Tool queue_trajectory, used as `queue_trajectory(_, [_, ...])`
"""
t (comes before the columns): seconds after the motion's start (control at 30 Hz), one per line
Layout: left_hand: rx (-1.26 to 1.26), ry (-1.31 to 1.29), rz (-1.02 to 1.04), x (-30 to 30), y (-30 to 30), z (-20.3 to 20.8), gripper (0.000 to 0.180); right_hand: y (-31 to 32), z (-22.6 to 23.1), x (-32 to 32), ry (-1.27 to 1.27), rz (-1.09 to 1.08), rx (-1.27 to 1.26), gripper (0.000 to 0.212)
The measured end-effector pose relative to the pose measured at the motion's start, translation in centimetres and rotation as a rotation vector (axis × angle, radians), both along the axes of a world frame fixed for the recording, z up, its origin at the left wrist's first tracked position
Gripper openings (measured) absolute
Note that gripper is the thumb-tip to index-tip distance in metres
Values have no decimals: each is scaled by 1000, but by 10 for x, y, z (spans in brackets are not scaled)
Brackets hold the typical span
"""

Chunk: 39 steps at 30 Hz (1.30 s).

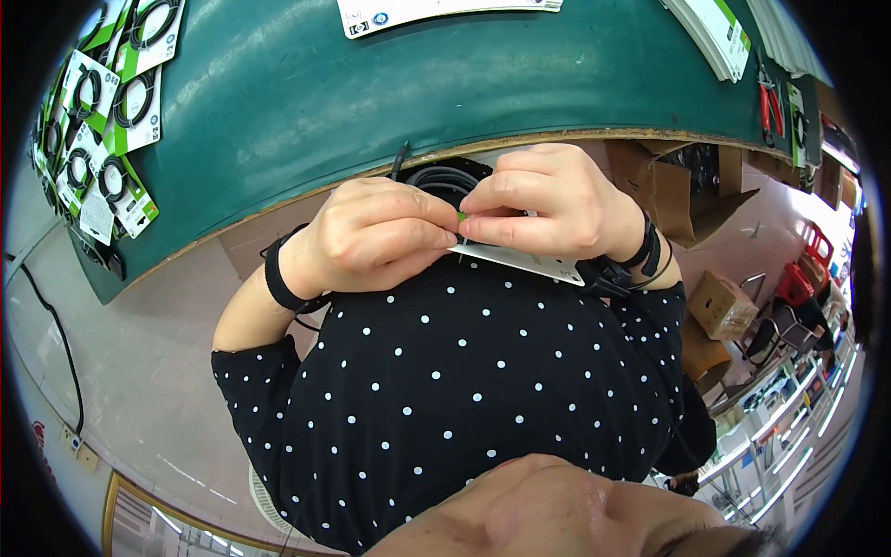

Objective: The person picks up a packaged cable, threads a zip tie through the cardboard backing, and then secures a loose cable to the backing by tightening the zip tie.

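Close to my body, at the table's front edge, a coiled black cable [447, 176] lies against a white card [529, 263]. My left hand [380, 227] is closed, its thumb and fingers pinching at the left end of the card. From the other side my right hand [548, 204] is closed too, its fingertips meeting the left ones over the card. A small green bit [461, 216] shows between the fingertips; whether it is part of the card or a tie, I cannot tell. One cable end [400, 160] sticks up beyond my left hand. My fingers hide most of the coil.
On the green table [353, 102], several carded black cables [135, 97] lie at the left. White cards [445, 11] lie at the far middle, with another stack [710, 37] at the far right. Red-handled pliers [769, 104] rest nearby. An opened cardboard box [682, 190] stands below the table's edge.
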<state>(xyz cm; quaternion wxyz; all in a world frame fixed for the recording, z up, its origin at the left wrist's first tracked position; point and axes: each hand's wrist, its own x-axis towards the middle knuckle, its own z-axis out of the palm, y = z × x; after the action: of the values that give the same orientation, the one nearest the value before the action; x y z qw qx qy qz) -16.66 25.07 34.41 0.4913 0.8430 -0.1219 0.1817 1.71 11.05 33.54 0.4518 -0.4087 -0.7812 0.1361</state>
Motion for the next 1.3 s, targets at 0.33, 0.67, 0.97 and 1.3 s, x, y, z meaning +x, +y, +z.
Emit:
queue_trajectory(0.33, [4, -4, 50, 3, 5, 6, 16, 8, 6, 7, 23, 54, -32, 18])
queue_trajectory(0.67, [212, -241, 560, 9, 29, 37, 20, 8, 2, 16, 858, -564, 32, 5])
queue_trajectory(0.97, [276, -335, 715, 17, 26, 23, 21, 46, 15, -31, 1113, -251, -660, 10])
queue_trajectory(1.3, [256, -361, 819, 9, 38, 16, 23, 37, -5, -32, 988, -96, -689, 14])
